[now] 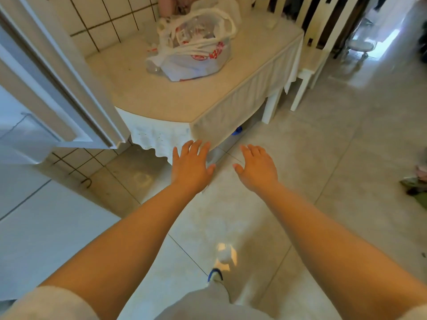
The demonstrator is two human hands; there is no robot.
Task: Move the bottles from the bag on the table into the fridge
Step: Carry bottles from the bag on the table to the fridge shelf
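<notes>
Both hands empty — short of the table edge.

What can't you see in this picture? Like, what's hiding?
Head view only:
- Bottles in the bag: the crumpled plastic blurs them, so their number is unclear.
- Inside of the fridge: cut off by the left edge; only its open door shows.
- Blue thing under the table: mostly hidden by the tablecloth.
- Both hands, left and right, are open and empty; nothing hidden there.
</notes>
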